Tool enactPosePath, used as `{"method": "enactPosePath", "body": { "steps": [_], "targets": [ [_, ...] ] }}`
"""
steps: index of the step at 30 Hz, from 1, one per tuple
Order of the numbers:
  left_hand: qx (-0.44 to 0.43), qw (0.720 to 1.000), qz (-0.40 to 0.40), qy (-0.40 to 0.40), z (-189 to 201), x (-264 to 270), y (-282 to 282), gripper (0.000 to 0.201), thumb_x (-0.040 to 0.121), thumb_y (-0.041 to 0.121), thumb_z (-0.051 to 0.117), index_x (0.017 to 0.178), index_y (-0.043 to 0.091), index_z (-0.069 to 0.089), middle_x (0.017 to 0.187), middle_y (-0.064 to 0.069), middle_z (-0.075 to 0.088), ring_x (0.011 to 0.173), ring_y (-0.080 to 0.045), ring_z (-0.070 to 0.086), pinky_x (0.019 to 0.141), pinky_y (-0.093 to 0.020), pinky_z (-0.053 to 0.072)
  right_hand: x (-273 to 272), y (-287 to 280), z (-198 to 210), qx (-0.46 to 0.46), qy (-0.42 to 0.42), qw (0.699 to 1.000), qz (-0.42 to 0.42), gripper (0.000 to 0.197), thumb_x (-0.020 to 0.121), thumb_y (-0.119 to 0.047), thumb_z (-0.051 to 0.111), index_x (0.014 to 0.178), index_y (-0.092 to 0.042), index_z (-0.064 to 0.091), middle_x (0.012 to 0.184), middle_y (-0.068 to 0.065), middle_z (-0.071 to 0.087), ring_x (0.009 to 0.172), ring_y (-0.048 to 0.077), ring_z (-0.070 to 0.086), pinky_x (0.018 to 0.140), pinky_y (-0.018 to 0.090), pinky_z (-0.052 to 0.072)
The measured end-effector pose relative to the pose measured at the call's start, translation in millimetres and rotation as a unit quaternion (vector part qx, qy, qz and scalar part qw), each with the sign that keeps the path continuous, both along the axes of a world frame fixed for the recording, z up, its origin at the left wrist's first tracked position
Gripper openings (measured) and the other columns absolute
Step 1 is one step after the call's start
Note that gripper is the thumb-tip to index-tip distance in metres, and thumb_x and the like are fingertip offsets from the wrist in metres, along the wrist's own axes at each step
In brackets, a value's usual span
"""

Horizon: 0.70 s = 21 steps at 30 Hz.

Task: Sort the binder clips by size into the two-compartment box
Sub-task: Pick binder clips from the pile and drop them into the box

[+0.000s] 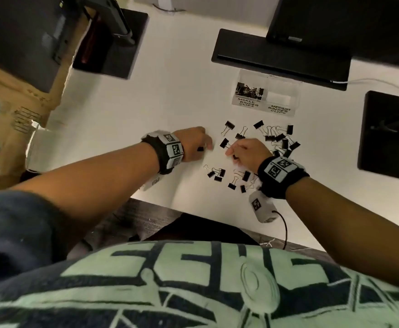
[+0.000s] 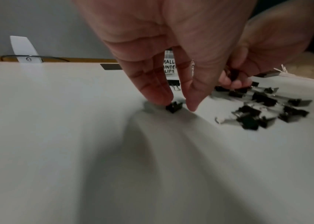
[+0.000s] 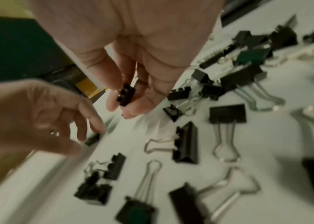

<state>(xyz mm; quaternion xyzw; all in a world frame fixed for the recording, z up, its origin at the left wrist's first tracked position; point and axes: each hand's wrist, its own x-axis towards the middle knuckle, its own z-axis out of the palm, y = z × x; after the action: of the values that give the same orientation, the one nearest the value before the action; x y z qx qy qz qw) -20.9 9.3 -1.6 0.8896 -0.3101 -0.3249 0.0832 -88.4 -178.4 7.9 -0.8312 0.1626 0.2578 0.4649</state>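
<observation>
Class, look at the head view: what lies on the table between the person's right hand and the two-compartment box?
Loose binder clips lie scattered on the white table between the right hand and the box, shown in the head view.

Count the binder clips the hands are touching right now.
2. A held clip is pinched in the right hand. A loose clip lies on the table, touched by the left hand, not lifted. Palms may hide more.
</observation>
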Motion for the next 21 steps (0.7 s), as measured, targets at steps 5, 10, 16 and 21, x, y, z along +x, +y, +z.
{"method": "enactPosePath", "body": {
  "steps": [5,10,16,21],
  "targets": [
    [-0.001,0.999,0.039,-0.016,-14,-12,7,0.038,0.089,0.007,0.052,0.126,0.011,0.056,0.123,-0.014,0.048,0.102,-0.034,0.059,0.089,-0.042,0.051,-5,6,1,0.056,0.061,0.996,0.011,0.012,0.084,-0.012,0.058,0.087,-0.005,0.066,0.074,0.007,0.061,0.058,0.014,0.053,0.058,0.023,0.046],
    [-0.007,0.998,0.029,-0.049,-14,-17,7,0.023,0.086,0.009,0.054,0.107,0.006,0.063,0.114,-0.014,0.050,0.093,-0.034,0.059,0.077,-0.042,0.053,-15,10,-15,-0.117,-0.022,0.969,0.215,0.026,0.077,-0.024,0.073,0.100,-0.014,0.064,0.090,-0.005,0.055,0.084,0.012,0.053,0.072,0.021,0.045],
    [-0.053,0.994,0.080,-0.048,-4,-30,-3,0.019,0.084,0.024,0.055,0.098,0.010,0.055,0.093,-0.006,0.061,0.084,-0.025,0.056,0.068,-0.032,0.047,-19,16,-25,-0.176,-0.067,0.950,0.249,0.029,0.082,-0.024,0.069,0.105,-0.009,0.062,0.111,0.007,0.056,0.098,0.022,0.056,0.085,0.031,0.046],
    [-0.050,0.996,0.065,0.016,2,-44,-12,0.021,0.096,0.019,0.034,0.104,0.006,0.048,0.094,-0.010,0.058,0.073,-0.025,0.052,0.066,-0.034,0.042,-13,12,-25,-0.155,-0.078,0.970,0.171,0.021,0.079,-0.015,0.071,0.092,-0.001,0.064,0.093,0.006,0.060,0.084,0.019,0.056,0.073,0.027,0.045]
  ]
}}
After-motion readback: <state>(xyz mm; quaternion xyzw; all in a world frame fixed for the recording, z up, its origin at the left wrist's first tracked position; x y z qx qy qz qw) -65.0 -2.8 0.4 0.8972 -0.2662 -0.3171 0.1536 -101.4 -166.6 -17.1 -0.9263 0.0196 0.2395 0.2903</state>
